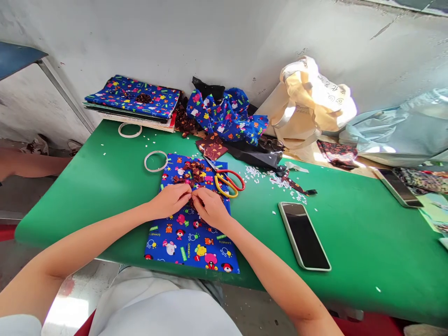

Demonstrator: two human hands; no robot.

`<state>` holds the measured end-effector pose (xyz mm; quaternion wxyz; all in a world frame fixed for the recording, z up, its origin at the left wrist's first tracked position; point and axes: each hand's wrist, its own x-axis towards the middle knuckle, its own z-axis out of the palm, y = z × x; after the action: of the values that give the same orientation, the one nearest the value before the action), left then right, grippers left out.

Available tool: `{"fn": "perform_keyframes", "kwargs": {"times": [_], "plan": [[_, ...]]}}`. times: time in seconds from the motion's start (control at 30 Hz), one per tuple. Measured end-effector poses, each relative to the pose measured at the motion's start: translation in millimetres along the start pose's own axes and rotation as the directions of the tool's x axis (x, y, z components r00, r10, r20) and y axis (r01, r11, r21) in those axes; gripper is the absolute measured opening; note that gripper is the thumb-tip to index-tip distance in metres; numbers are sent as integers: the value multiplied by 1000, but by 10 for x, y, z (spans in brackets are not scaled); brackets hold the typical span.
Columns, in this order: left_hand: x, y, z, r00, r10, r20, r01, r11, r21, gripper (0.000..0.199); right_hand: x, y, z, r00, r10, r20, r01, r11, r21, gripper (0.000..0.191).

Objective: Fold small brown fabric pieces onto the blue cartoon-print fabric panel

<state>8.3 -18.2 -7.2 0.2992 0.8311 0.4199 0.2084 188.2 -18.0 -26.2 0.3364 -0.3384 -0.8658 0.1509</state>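
A blue cloth with printed cartoon animals lies flat at the table's front edge. Small dark brown patterned cloth pieces are heaped on its upper part. Over this heap, my left hand and my right hand meet fingertip to fingertip. Both hands are pinched closed at the brown pieces; what exactly sits between the fingertips is too small to make out. Scissors with red and yellow handles rest on the cloth's right edge, just beyond my right hand.
On the green table are a phone, two tape rings, white paper bits and black scraps. Folded blue cloth, crumpled blue cloth, a cream bag and another phone lie along the back.
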Motion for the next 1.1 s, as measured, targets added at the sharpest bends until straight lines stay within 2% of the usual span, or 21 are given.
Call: {"fn": "perform_keyframes", "kwargs": {"times": [0.13, 0.37, 0.73, 1.1], "plan": [[-2, 7, 5, 1000, 5, 4, -5, 1000, 4, 16, -3, -1, 0, 1000, -14, 3, 14, 1000, -17, 16], [3, 33, -36, 1000, -11, 29, 12, 1000, -19, 18, -1, -8, -3, 999, 36, 16, -37, 998, 51, 15], [4, 20, -21, 999, -1, 40, 1, 1000, 2, 20, -2, -18, -3, 999, 15, 40, -16, 1000, 21, 16], [2, 60, -81, 998, -18, 67, 22, 998, -57, 17, 0, -13, -2, 998, 46, 34, -48, 997, 65, 15]]}}
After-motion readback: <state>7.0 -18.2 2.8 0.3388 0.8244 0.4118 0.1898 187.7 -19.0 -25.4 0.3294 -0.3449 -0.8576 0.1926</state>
